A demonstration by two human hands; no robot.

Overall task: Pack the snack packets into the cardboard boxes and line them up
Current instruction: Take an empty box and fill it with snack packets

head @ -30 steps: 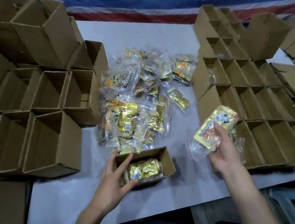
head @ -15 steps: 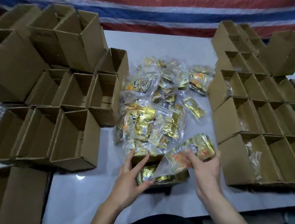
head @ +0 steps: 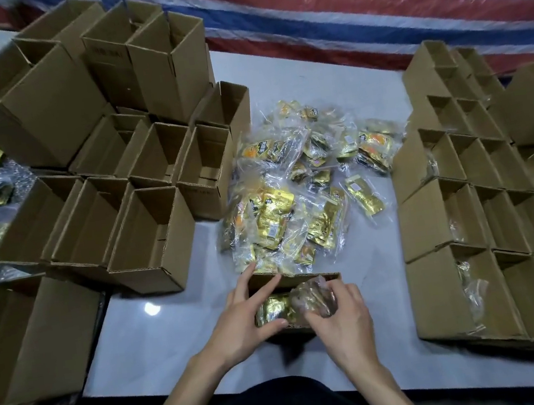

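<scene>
One snack packet (head: 311, 299) partly inside small cardboard box (head: 303, 278).
Gripped by right hand (head: 342, 318); left hand (head: 241, 319), fingers straight, braces box beside it; springy wrapper may pop out.

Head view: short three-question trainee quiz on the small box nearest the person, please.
1. True or false: the small box nearest the person is empty.
2. The loose pile of packets lies: A) left of that box; B) just beyond it, farther from the person; C) inside a box on the right.
3. Which hand pushes the clear-wrapped packet into the box?
Key: 1 false, a gold packet lies inside; 2 B; 3 the right hand, while the left hand steadies the box.
</scene>
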